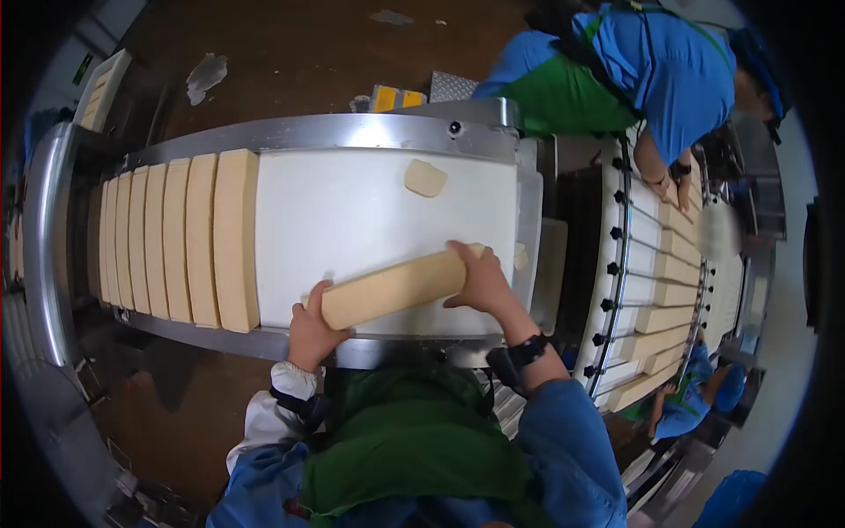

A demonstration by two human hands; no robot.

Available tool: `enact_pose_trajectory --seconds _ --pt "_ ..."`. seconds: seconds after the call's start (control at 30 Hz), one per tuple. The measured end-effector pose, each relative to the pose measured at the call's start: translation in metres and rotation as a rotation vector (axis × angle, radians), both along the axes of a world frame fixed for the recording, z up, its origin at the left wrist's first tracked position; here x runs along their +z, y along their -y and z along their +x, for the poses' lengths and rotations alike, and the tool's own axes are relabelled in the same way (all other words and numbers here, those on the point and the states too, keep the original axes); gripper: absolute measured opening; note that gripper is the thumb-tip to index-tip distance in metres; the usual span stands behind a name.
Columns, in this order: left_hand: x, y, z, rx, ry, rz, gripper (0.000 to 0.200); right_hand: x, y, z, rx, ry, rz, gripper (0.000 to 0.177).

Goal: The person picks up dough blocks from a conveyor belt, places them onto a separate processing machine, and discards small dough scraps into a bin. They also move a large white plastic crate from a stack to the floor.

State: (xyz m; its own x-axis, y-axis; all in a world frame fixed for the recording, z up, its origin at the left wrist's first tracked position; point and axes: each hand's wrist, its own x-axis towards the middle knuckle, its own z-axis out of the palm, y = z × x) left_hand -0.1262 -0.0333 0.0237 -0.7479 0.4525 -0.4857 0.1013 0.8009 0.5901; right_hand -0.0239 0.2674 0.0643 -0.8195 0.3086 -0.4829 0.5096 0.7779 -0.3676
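A long, pale-yellow loaf [394, 289] is held at a slant over the near side of the white conveyor belt [352, 211]. My left hand [313, 330] grips its left end, thumb and fingers on opposite sides. Around its right end my right hand [482, 280] is closed in the same way. The right end of the loaf is higher in the picture than the left. A thin, rounded pale slice [426, 179] lies on the belt beyond the loaf. To the left, several matching loaves [236, 239] stand side by side across the belt.
Metal rails [352, 132] edge the belt. At the right, a second conveyor carries several loaves [664, 293] between rods with black knobs [607, 305]. A co-worker in blue [660, 75] reaches onto it; another person [695, 396] stands at lower right. A yellow-marked step [396, 97] sits behind.
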Motion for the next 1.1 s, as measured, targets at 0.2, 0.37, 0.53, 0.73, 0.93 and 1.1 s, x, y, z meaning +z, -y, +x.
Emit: enact_pose_trajectory --seconds 0.2,0.37,0.53,0.73,0.93,1.1 --pt "-0.014 -0.018 0.015 0.020 -0.361 0.140 0.070 -0.033 0.021 0.039 -0.152 -0.392 0.163 0.071" --pt "-0.036 0.001 0.035 0.031 -0.854 0.539 0.062 -0.025 0.031 0.094 -0.124 -0.979 0.451 0.057" --pt "-0.041 0.040 0.036 -0.003 -0.984 0.485 0.063 0.023 0.052 0.162 -0.344 -1.079 0.260 0.052" --pt "-0.015 0.048 0.022 -0.056 -1.042 0.363 0.064 0.066 0.042 0.175 -0.255 -1.219 0.528 0.057" --pt "0.047 -0.029 0.029 -0.175 -1.089 0.469 0.066 0.100 0.016 0.216 -0.351 -1.222 0.720 0.061" --pt "0.106 -0.163 0.102 -0.463 -0.853 0.823 0.067 0.135 -0.024 0.285 -0.575 -1.047 0.837 0.065"
